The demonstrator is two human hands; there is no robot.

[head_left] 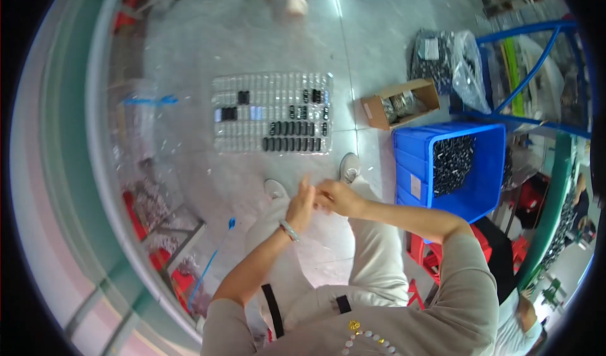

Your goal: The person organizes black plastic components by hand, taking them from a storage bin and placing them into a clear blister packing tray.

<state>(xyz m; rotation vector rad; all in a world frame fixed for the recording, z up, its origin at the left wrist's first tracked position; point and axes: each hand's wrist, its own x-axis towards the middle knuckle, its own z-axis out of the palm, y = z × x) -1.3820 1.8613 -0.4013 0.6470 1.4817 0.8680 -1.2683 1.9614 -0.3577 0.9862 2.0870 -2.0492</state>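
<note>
In front of my lap, my two hands meet between my knees. My left hand (302, 205) is seen edge-on, its fingers stretched forward and a woven band (290, 231) round its wrist. Against its palm side my right hand (339, 198) is closed, with the fingers curled in. Whatever the right fingers hold, if anything, is hidden. Ahead on the floor lies a clear plastic tray (243, 144) divided into rows of small pockets. Several black, ribbed oblong pieces (293, 144) fill pockets at its near right, with more black pieces and a few pale bluish ones (255, 113) farther back.
To the right stand a blue bin (413, 166) holding many small black pieces and an open cardboard box (379, 111) with clear bags. Beyond them are stuffed plastic bags (432, 62) and a blue rack (527, 78). Red stools (420, 252) sit beside me; someone's feet (297, 2) show ahead.
</note>
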